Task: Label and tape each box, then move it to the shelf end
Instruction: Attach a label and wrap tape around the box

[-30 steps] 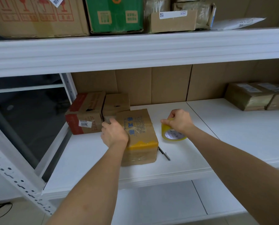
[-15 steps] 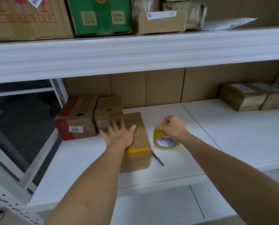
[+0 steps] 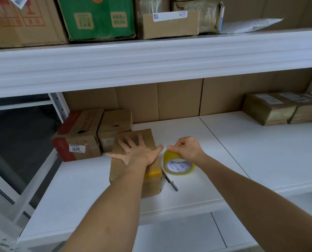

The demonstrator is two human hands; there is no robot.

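on the white shelf [image 3: 242,142], left hand [image 3: 138,151] presses box [image 3: 151,182] flat-fingered; right hand [image 3: 186,148] pinches tape roll [image 3: 178,165].

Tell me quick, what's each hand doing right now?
Left hand: open, fingers spread, pressing flat on the cardboard box.
Right hand: closed on the yellow tape roll, gripping its top edge.

Under my left palm the box [image 3: 133,142] is matt brown cardboard, with a glossy yellow tape band [image 3: 152,172]. The tape roll [image 3: 178,165] in my right grip is glossy translucent plastic. The shelf [image 3: 260,151] is smooth matt white.
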